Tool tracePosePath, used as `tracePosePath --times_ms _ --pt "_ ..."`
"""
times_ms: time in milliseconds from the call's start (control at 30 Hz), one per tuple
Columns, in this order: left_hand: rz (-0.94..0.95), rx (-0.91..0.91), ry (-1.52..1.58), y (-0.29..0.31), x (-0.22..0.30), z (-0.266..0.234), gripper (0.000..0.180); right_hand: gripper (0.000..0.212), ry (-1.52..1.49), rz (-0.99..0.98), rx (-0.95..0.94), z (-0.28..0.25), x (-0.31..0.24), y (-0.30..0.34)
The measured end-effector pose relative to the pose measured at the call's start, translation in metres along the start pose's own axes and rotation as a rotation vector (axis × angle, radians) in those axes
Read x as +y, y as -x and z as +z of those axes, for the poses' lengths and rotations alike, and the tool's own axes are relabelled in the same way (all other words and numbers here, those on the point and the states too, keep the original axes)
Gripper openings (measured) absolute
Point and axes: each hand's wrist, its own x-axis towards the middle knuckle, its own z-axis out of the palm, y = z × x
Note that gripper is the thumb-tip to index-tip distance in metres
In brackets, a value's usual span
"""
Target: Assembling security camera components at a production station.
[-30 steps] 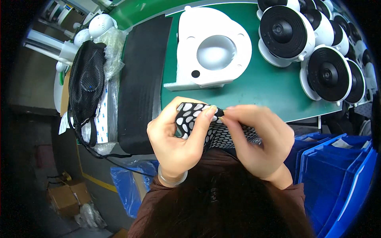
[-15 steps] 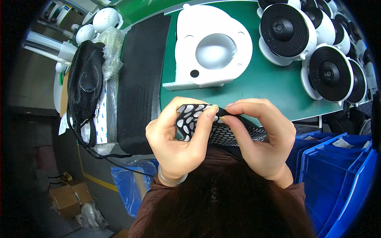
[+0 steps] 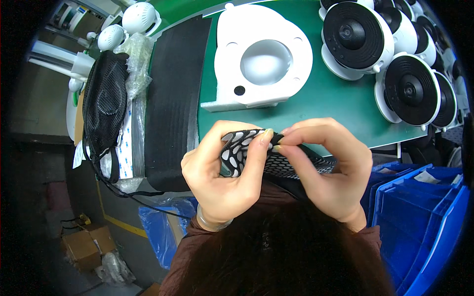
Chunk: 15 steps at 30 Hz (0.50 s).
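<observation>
My left hand (image 3: 224, 180) and right hand (image 3: 328, 165) both pinch the black perforated mesh cover (image 3: 247, 150), mid-fitting I judge; next needs careful edge alignment.

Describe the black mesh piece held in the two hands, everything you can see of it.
The black mesh piece is a thin, flexible-looking sheet with oval openings: large ones showing white at its left end, finer netting toward the right. It is held just above the near edge of the green table, curved rather than flat. The left hand wraps its left end, thumb on top; the right hand pinches its upper edge with its fingertips. Its right end sticks out past the right hand. The lower edge is hidden by the hands and hair.
</observation>
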Motion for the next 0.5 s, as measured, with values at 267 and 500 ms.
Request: tracePosePath --times_ms 267,500 --pt "0.028 0.009 -0.002 -0.0007 0.0012 0.0008 0.007 0.018 0.012 -0.024 0.036 0.0 -0.0018 -0.0013" --pt "0.022 0.005 0.007 -0.0009 -0.0009 0.0006 0.007 0.016 0.057 -0.039 0.044 0.0019 -0.0011 -0.0006"
